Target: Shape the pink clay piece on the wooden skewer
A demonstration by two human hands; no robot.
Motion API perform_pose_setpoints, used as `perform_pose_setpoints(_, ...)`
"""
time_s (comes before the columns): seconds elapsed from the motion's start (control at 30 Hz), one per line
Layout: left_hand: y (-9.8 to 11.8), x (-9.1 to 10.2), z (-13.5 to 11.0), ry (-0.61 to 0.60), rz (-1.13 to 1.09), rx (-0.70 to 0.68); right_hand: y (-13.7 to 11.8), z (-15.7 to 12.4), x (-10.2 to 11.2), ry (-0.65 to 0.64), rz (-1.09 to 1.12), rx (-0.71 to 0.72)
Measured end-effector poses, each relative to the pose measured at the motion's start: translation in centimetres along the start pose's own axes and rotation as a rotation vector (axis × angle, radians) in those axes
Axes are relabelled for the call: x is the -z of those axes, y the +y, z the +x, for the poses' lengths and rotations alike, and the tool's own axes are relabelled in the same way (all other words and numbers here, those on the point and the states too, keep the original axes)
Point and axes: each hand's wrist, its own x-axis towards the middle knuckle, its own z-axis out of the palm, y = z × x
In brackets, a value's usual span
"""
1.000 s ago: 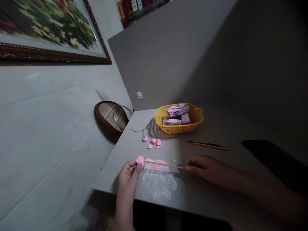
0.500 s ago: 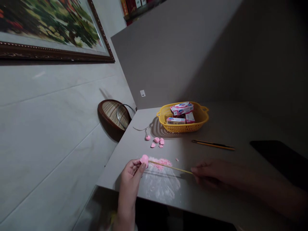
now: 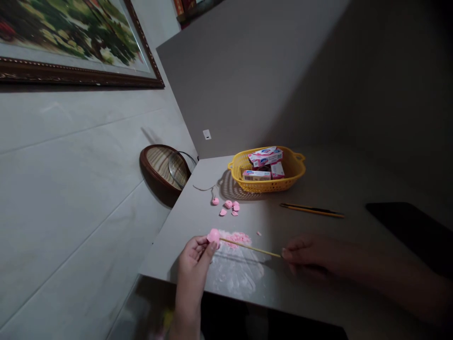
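Note:
Between the thumb and fingers of my left hand is a rounded pink piece, perhaps carved soap. My right hand pinches the far end of a thin wooden stick. The stick's other tip meets the right side of the pink piece; whether it goes in, I cannot tell. Below them, pink crumbs and a smear of white powder cover the table. Farther back lie several small pink chunks, and one pink ball touches a thin twig.
A yellow basket holding pink-and-white boxes stands at the back. Two slim brush-like tools lie to the right. Beyond them is a dark flat object. A round wood-rimmed item leans at the left wall.
The view has shifted slightly. Both hands keep their grips, and the stick still meets the pink piece at nearly the same place.

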Motion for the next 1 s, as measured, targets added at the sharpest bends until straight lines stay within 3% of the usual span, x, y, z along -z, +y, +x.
perform_pose_setpoints(0.07, 0.2, -0.2, -0.2, 0.000, -0.009, -0.006, -0.1, 0.2, 0.1, -0.047, 0.022, -0.012)
perform_pose_setpoints(0.17, 0.6, -0.5, -0.4, 0.033, -0.053, 0.005, -0.2, 0.4, 0.1, -0.001, -0.009, 0.006)
perform_pose_setpoints(0.3, 1.5, -0.1, -0.2, 0.228, -0.169, 0.008, 0.0, 0.6, 0.2, 0.023, -0.057, -0.009)
perform_pose_setpoints(0.37, 2.1, 0.4, 0.0, 0.262, -0.254, 0.023, 0.0, 0.7, 0.2, 0.019, -0.069, -0.019)
perform_pose_setpoints(0.63, 2.8, 0.4, -0.5, 0.063, -0.428, 0.211, -0.4, 0.0, -0.3, 0.112, -0.163, 0.059)
perform_pose_setpoints(1.0, 1.3, 0.7, -0.4, 0.005, -0.299, 0.129, 0.0, -0.1, -0.5, 0.147, -0.268, 0.065)
